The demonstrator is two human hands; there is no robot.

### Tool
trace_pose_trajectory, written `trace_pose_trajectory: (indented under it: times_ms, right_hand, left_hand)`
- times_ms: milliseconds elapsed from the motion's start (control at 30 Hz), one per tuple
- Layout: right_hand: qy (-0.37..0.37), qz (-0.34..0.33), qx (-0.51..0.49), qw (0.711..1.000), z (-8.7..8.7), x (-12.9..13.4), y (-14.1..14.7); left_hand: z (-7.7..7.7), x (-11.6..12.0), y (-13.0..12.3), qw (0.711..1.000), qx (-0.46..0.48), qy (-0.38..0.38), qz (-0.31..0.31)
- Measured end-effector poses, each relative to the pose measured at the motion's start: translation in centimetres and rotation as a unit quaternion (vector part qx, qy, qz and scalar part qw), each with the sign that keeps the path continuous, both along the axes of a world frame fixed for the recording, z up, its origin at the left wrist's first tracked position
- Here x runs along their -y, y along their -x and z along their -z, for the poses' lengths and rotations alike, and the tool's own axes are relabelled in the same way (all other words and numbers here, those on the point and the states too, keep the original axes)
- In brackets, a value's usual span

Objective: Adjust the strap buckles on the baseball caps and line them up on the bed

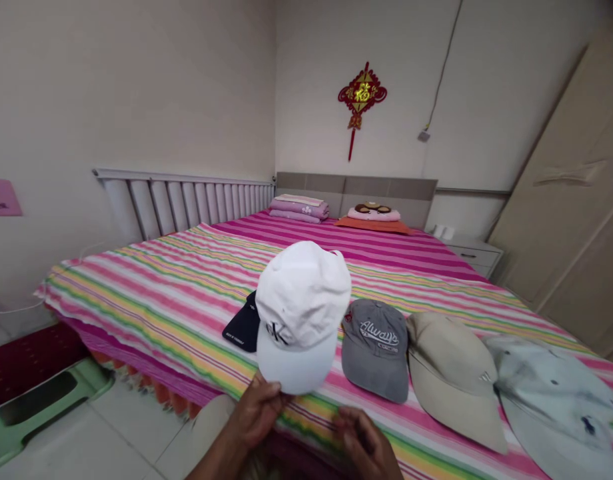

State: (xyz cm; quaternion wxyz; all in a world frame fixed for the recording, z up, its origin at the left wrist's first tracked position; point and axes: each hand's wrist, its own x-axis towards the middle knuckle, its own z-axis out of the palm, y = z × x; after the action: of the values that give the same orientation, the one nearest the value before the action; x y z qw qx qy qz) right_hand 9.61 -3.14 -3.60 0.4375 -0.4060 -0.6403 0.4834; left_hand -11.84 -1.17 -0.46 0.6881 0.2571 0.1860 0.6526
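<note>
A white baseball cap point(304, 300) with dark letters on its front is held up above the bed, brim toward me. My left hand point(259, 413) pinches the brim's lower left edge, thumb on top. Lower right of the cap, my right hand point(364, 440) hovers near the bed's front edge with curled fingers and no cap in it. Partly hidden behind the white cap lies a dark navy cap point(242, 327). In a row to the right lie a grey cap point(376, 350) with "Always" lettering, a beige cap point(456, 373) and a pale blue-grey cap point(556, 400).
The bed has a striped cover point(151, 300). Folded purple bedding point(299, 208) and an orange pillow point(371, 225) lie near the headboard point(311, 183). A radiator point(191, 203) lines the left wall. A green stool point(46, 407) stands at lower left, a nightstand point(474, 253) at right.
</note>
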Motion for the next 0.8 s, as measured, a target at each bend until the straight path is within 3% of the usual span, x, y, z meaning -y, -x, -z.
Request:
trace_pose_trajectory:
  times_ms: [100, 167, 267, 433, 567, 800]
  right_hand:
    - [0.076, -0.088, -0.244, 0.963, -5.1, -1.0, 0.7]
    - [0.119, -0.109, -0.331, 0.930, -7.9, -1.1, 1.0]
    - [0.158, -0.077, -0.419, 0.891, -9.8, -0.8, 1.2]
    - [0.221, -0.034, -0.461, 0.859, -9.1, 0.1, 0.5]
    - [0.245, -0.001, -0.425, 0.871, -8.7, 1.1, -0.6]
    - [0.254, 0.008, -0.382, 0.888, -7.2, 2.2, -1.5]
  left_hand:
    - [1.7, 2.2, -2.4, 0.997, 0.000, 0.025, 0.071]
    - [2.5, 3.3, -3.5, 0.993, -0.001, 0.038, 0.111]
    - [3.3, 4.2, -4.3, 0.986, -0.007, 0.036, 0.162]
    - [3.5, 4.7, -3.9, 0.979, 0.025, 0.026, 0.200]
    - [3.1, 3.3, -2.7, 0.978, 0.091, 0.007, 0.187]
    - [2.3, 0.2, -1.6, 0.955, 0.102, 0.026, 0.278]
